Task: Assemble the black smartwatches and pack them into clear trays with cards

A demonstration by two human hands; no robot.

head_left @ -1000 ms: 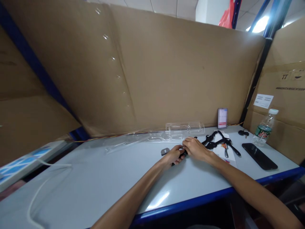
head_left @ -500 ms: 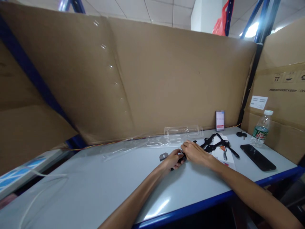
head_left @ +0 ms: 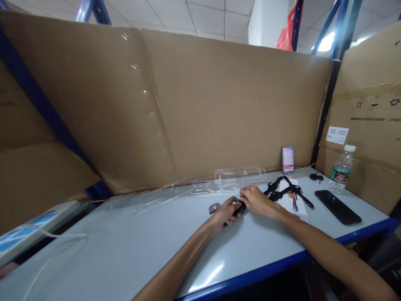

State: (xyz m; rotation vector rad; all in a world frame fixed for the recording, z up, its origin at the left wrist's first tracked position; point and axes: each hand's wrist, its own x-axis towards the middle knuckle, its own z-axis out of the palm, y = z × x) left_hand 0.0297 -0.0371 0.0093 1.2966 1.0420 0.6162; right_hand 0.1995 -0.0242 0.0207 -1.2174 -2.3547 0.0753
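My left hand [head_left: 226,212] is closed around a dark black part [head_left: 240,207], whose kind I cannot make out. My right hand [head_left: 256,201] meets it from the other side, fingers bent down onto the same part. Both hands are just above the table, nearly touching each other, and the fingers cover most of the piece. A small grey plate with a cut-out [head_left: 213,207] lies just left of my left hand. Beyond my right hand, several black pieces with long handle-like arms [head_left: 290,190] lie partly on a white sheet [head_left: 301,210], beside a small grey-and-orange item [head_left: 294,202].
Clear plastic blister trays [head_left: 200,187] lie along the cardboard wall [head_left: 219,104]. A lit phone [head_left: 288,159] leans at the back. To the right are a dark phone [head_left: 338,207], keys [head_left: 316,177] and a bottle [head_left: 341,171]. A white cable [head_left: 62,235] lies left on the table [head_left: 140,246].
The view has shifted slightly. Both hands stay together on the black part, with only a small movement of the right fingers. Nothing else has moved on the table.
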